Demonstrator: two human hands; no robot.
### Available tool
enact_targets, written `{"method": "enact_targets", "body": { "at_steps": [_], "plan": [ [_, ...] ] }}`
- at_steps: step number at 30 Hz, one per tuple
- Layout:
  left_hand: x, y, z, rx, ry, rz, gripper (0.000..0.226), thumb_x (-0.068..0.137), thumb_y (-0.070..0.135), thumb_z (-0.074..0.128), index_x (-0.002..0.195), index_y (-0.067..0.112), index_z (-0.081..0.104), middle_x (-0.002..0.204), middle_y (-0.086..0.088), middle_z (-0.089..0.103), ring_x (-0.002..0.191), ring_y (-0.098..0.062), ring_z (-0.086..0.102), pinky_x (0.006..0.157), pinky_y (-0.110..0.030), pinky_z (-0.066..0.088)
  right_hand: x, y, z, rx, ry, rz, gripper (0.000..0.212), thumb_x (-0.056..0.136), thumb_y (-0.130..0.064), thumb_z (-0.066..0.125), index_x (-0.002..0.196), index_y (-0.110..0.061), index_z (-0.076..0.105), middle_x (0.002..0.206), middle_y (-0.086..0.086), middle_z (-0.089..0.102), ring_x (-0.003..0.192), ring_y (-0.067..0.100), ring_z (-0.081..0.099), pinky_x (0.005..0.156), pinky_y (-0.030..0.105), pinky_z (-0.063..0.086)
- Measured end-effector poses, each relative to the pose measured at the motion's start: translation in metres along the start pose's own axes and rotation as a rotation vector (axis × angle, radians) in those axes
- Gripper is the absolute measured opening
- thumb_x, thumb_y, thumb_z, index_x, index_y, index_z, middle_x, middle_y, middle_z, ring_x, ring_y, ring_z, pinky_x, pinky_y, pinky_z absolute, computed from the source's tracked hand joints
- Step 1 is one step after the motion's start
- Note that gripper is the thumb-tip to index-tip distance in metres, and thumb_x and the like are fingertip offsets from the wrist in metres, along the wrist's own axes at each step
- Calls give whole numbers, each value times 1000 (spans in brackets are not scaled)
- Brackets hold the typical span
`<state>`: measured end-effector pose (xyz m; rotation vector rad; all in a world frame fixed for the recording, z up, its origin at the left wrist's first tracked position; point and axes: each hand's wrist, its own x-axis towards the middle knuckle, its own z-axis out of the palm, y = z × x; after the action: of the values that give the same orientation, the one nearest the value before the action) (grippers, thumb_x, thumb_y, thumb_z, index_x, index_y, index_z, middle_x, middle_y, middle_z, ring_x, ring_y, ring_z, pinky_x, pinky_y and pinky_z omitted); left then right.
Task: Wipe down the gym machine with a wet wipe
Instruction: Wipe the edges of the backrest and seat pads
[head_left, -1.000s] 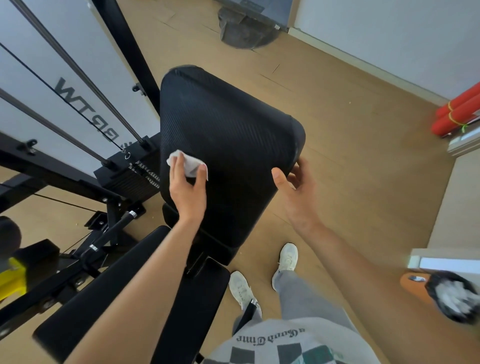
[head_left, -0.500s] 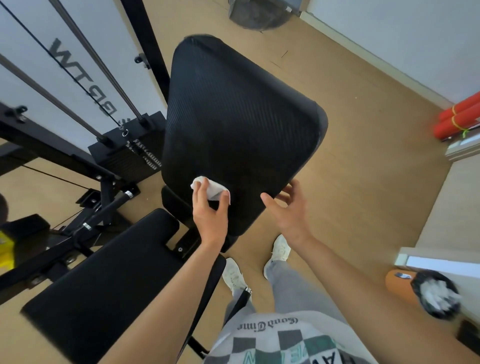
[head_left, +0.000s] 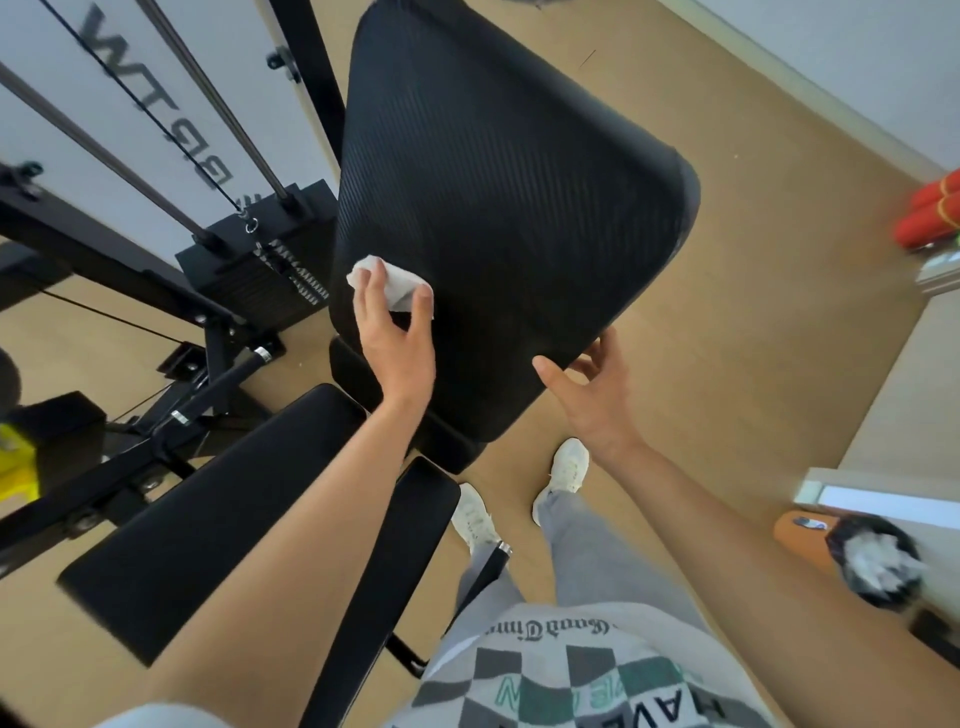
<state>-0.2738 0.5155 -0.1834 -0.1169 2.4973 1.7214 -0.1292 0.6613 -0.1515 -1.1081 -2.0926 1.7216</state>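
The gym machine's black ribbed back pad (head_left: 509, 218) fills the upper middle of the head view, tilted up from the bench. My left hand (head_left: 397, 338) holds a crumpled white wet wipe (head_left: 395, 283) against the pad's lower left side, near its left edge. My right hand (head_left: 592, 395) sits at the pad's lower right edge, fingers loosely spread, fingertips touching or just under the edge. The black seat pad (head_left: 208, 519) lies below, partly hidden by my left forearm.
The weight stack (head_left: 260, 270) with cables and guide rods stands left of the pad. Black frame bars (head_left: 104, 260) run across the left. A small bin with used wipes (head_left: 872, 566) sits on the floor at right. Red rolls (head_left: 930, 218) lie by the wall.
My left hand has slid the wipe up and left along the pad's lower part. My right hand stays at the pad's lower right edge. The view has moved closer to the pad.
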Motion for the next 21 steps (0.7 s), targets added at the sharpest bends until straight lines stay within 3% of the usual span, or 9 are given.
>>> {"method": "enact_targets", "body": {
  "at_steps": [3, 6, 8, 11, 13, 16, 21],
  "plan": [
    [-54, -11, 13, 19, -76, 50, 61, 99, 27, 66, 154, 17, 41, 162, -2, 32, 146, -8, 30, 113, -8, 24, 0, 2, 1, -6, -13, 12, 58, 84, -34, 82, 131, -38, 47, 122, -20, 63, 106, 7, 66, 84, 22, 59],
    [-100, -26, 22, 57, -172, 62, 64, 99, 26, 67, 156, 21, 38, 163, -2, 30, 147, -9, 30, 110, -4, 27, 0, 3, 1, 15, -13, -5, 58, 85, -27, 82, 133, -30, 50, 122, -12, 66, 105, 10, 67, 85, 23, 59],
    [-116, -38, 25, 44, -195, -44, 66, 99, 30, 66, 157, 30, 34, 166, 4, 26, 148, -8, 29, 111, -10, 27, 1, 3, 0, 22, -17, -13, 58, 85, -25, 82, 133, -29, 51, 121, -11, 67, 106, 10, 67, 85, 22, 59],
    [-110, -51, 22, -26, -144, -261, 64, 101, 33, 62, 156, 34, 30, 163, 5, 30, 146, -13, 35, 116, -29, 35, 2, 3, 0, 15, -35, -9, 57, 85, -28, 82, 133, -31, 50, 122, -13, 67, 107, 11, 67, 86, 22, 59],
    [-86, -54, 14, -36, -98, -346, 59, 102, 32, 60, 155, 28, 33, 148, 2, 42, 135, -17, 45, 102, -23, 41, 3, 3, -1, 1, -45, -8, 57, 85, -31, 82, 131, -37, 49, 125, -15, 65, 107, 9, 67, 85, 21, 59],
    [-40, -53, 0, -23, -41, -356, 59, 103, 32, 58, 156, 24, 33, 137, 3, 45, 126, -14, 47, 95, -22, 37, 3, 2, -1, -4, -49, -11, 57, 85, -33, 81, 130, -42, 47, 125, -19, 63, 108, 9, 66, 84, 21, 59],
    [-17, -32, 2, -25, -14, -251, 60, 104, 35, 57, 157, 25, 31, 157, -5, 36, 136, -17, 43, 112, -32, 39, 2, 1, 0, -7, -33, -27, 55, 86, -32, 81, 127, -45, 47, 122, -25, 61, 107, 6, 65, 82, 18, 58]
  ]
}}
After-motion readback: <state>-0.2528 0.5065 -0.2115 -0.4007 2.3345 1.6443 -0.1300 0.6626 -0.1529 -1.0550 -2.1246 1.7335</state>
